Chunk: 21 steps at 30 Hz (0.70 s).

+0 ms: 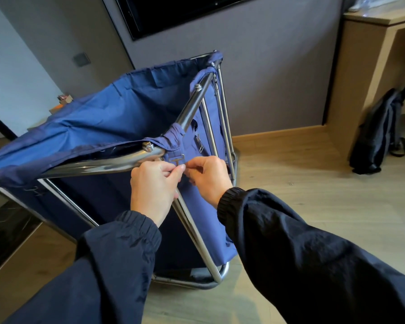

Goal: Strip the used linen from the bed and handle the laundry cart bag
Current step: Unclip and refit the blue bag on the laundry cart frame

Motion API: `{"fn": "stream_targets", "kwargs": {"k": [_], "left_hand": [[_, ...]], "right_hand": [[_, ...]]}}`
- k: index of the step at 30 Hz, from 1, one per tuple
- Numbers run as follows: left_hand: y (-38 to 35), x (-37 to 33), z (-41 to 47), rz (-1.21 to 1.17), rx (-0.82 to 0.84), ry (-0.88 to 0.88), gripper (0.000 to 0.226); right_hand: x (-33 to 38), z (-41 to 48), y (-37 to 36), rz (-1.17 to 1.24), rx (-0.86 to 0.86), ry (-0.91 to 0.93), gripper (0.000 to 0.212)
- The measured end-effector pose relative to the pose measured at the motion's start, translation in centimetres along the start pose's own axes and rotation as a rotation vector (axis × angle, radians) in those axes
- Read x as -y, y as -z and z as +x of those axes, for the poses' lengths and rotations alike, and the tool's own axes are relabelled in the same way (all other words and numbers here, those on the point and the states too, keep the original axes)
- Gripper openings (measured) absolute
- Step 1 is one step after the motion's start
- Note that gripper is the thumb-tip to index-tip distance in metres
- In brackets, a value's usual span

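Observation:
A blue fabric laundry bag [103,118] hangs inside a chrome tube cart frame [192,101] in the middle of the view. At the near corner a blue strap [173,136] wraps over the top rail and ends in a small metal buckle [177,158]. My left hand [153,183] and my right hand [208,176] meet just below that buckle, fingertips pinched on the strap end. Both arms wear dark sleeves. The bag's mouth is open; I cannot see what lies inside. No bed or linen is in view.
A grey wall with a wall-mounted TV [173,10] stands behind the cart. A wooden desk [365,73] is at the right, with a dark backpack [377,132] leaning against it on the wood floor [302,183]. A dark glossy panel [7,230] lies at lower left.

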<state>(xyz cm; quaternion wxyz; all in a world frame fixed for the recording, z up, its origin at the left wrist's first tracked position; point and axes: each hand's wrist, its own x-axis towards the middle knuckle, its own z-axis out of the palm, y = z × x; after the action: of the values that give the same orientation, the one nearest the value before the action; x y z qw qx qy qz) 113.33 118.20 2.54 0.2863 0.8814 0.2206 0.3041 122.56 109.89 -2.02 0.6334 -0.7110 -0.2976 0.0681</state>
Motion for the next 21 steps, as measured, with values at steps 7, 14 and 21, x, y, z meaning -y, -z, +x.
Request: {"fn": "stream_targets", "kwargs": {"k": [7, 14, 21], "left_hand": [[-0.9, -0.7, 0.1, 0.22, -0.012, -0.047, 0.037], [-1.1, -0.6, 0.7, 0.258, 0.031, -0.027, 0.033], [-1.6, 0.3, 0.8, 0.317, -0.003, -0.052, 0.03]], "right_hand": [[-0.2, 0.1, -0.1, -0.05, -0.026, 0.043, 0.011], [-0.2, 0.9, -0.7, -0.104, -0.092, 0.089, 0.01], [-0.2, 0.6, -1.5, -0.114, -0.217, 0.219, 0.008]]}}
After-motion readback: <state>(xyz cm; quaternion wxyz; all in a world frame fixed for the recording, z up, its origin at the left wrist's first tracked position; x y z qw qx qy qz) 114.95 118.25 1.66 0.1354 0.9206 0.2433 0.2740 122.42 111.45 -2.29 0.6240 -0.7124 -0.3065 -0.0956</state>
